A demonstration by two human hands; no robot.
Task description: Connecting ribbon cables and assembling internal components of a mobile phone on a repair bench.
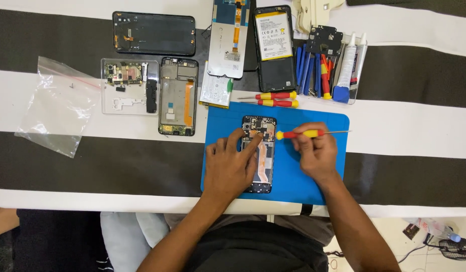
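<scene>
My left hand (230,166) lies flat on the opened phone (259,153), palm down and fingers spread loosely, the forefinger stretched toward its far end where the small boards show; it presses the phone rather than gripping it. The phone lies lengthwise on the blue mat (288,181), near the mat's left half, back cover off and an orange ribbon cable running down its middle. My right hand (316,153) is curled closed around a red and yellow screwdriver (306,134), which lies almost level, its yellow end just beside the phone's far right corner and its thin shaft pointing right over the mat's edge.

Just past the mat's far edge two more red and yellow screwdrivers (273,99) lie side by side. Farther off on the striped black and white table (419,136) are a phone frame (178,95) with an orange strip, a clear tray (130,85) holding a circuit board, a dark back cover (153,33), a display panel (228,40) and a phone body with its battery (273,45) showing. To the right of that sit blue pry tools (306,70) and a glue tube (346,65). An empty clear plastic bag (57,108) lies far left
</scene>
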